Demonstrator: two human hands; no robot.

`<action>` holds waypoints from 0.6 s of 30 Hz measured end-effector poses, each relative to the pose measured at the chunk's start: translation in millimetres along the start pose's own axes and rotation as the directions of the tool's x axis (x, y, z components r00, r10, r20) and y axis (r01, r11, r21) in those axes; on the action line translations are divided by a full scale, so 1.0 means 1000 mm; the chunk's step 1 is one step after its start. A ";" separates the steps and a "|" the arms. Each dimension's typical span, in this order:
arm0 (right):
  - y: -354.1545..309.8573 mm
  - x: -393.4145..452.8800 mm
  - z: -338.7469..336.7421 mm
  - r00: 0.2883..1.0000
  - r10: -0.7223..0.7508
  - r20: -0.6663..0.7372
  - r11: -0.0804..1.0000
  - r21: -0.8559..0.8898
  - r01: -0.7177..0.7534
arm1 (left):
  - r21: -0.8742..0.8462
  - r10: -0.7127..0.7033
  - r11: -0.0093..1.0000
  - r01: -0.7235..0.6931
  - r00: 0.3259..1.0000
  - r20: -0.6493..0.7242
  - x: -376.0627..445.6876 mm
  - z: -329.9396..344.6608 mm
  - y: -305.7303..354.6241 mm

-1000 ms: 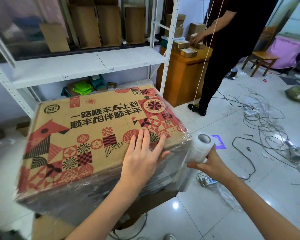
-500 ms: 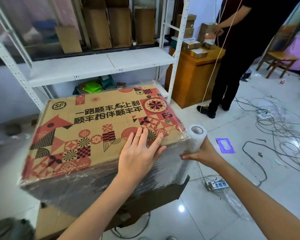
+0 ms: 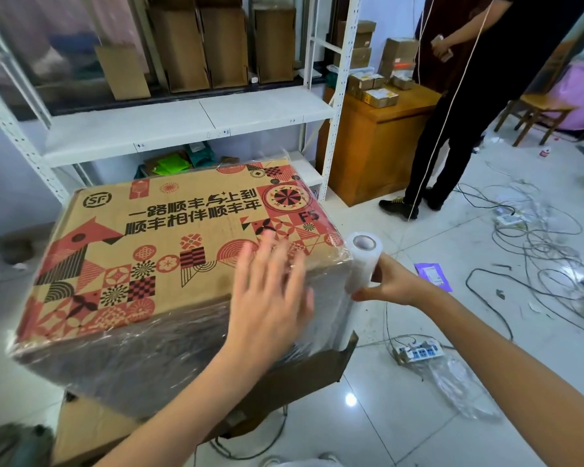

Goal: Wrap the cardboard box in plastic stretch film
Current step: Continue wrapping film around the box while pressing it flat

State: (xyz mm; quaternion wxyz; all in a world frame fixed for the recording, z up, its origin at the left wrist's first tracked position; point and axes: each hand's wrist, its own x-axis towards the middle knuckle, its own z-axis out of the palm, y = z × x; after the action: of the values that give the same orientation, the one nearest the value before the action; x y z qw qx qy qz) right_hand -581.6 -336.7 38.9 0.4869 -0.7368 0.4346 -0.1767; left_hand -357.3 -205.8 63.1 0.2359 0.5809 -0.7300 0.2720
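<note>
A brown cardboard box (image 3: 155,251) with red and black printed patterns sits in front of me on a lower carton; clear stretch film covers its near side and wraps over its edges. My left hand (image 3: 270,291) is spread flat with straight fingers over the box's near right top edge, blurred by motion. My right hand (image 3: 390,281) grips the white roll of stretch film (image 3: 361,264), held upright right at the box's near right corner, with film running from the roll onto the box's near face.
A plain carton (image 3: 304,375) supports the box. A white metal shelf rack (image 3: 189,126) stands behind. A person in black (image 3: 466,106) stands at a wooden cabinet (image 3: 371,143) to the right. Cables, a power strip (image 3: 418,352) and crumpled film litter the tiled floor.
My left hand has lifted off the box top and slid toward the near edge, fingers now spread. The roll has moved in tight against the box's right corner.
</note>
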 end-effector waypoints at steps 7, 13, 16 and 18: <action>0.003 0.005 0.003 0.999 0.031 -0.024 0.999 0.021 -0.031 | 0.239 0.688 0.368 -0.898 0.437 0.579 -0.056 0.079 0.041; 0.004 0.003 0.003 0.999 0.042 -0.013 0.999 0.032 -0.042 | 0.291 0.600 -0.102 -0.951 0.174 0.781 -0.087 0.137 0.033; 0.003 0.004 0.005 1.000 0.028 -0.010 0.999 0.025 -0.028 | 0.293 0.641 -0.083 -0.952 0.175 0.748 -0.081 0.135 0.034; 0.004 0.003 0.006 1.000 0.021 -0.006 0.999 0.026 -0.021 | 0.320 0.664 -0.011 -0.947 0.232 0.710 -0.072 0.129 0.032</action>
State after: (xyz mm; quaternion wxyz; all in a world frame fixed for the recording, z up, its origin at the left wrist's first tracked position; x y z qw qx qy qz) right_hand -577.8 -336.6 32.6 0.4969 -0.7252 0.4416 -0.1795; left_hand -377.1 -234.6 -84.4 -0.3604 0.1038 -0.7763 0.5067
